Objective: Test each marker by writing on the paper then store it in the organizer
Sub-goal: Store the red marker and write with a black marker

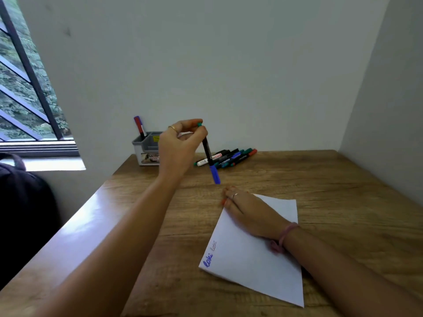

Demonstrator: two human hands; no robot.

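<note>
Head view: the left hand (179,145) is raised above the wooden desk (320,179), its grip closed on a marker (209,154) pinched near the top end between fingertips and thumb. The marker hangs nearly upright, tilted slightly, with a black barrel, a green top end at the fingers and a blue cap pointing down toward the desk, clear of the surface. A ring sits on one finger of this hand.

The right hand (249,211) lies flat, palm down, on the far corner of a white sheet of paper (256,261), fingers stretched out and reaching just past the paper's edge onto the desk; its grip is open and holds nothing. It also wears a ring, and a pink band circles the wrist.

On the paper's near left corner is a blue handwritten word, with a fainter grey one just beside it.

Beyond the held marker, a pile of markers (229,157) lies on the desk near the wall, with green, blue, red and black caps. To its left, against the wall, stands a grey organizer (147,148), partly hidden by the left hand, with one red-and-blue marker (140,126) standing upright in its left compartment.
</note>
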